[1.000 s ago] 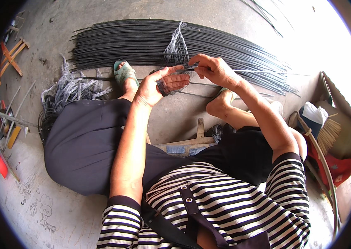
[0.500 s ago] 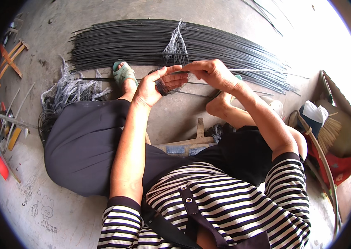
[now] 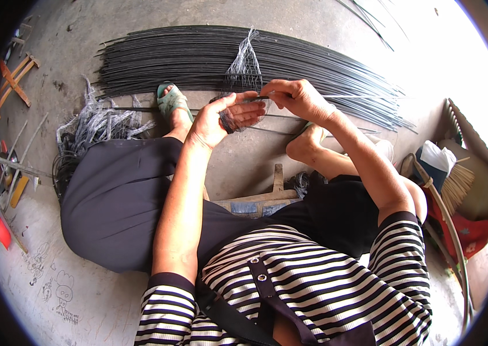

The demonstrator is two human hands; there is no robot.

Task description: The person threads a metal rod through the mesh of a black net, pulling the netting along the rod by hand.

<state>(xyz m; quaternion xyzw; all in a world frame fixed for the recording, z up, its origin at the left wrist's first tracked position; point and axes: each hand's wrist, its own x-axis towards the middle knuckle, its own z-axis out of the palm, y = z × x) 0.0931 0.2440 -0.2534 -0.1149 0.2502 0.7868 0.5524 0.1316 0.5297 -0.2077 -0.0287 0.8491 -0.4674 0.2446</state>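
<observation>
My left hand (image 3: 221,120) is raised over the floor, palm up, with fingers fairly straight. Dark fine netting (image 3: 228,122) is bunched across its palm and fingers, held in by the thumb side. Close to its fingertips, my right hand (image 3: 300,101) is closed in a pinch. A thin dark rod (image 3: 348,97) appears to run through that pinch and stick out to the right; its short dark end shows between the two hands. Beyond them a large bundle of thin black rods (image 3: 180,57) lies on the floor, with pale netting (image 3: 245,60) draped over its middle.
A heap of grey-white netting (image 3: 102,115) lies left of my sandalled foot (image 3: 172,102). A low wooden piece (image 3: 255,202) sits between my legs. Wooden-framed tools (image 3: 16,83) lie far left. On the right stand a red bag (image 3: 480,236) and straw bristles (image 3: 457,181).
My right hand has shifted slightly up, and the rod's outer end sits higher. A small gap has opened between the hands. My left hand has edged right.
</observation>
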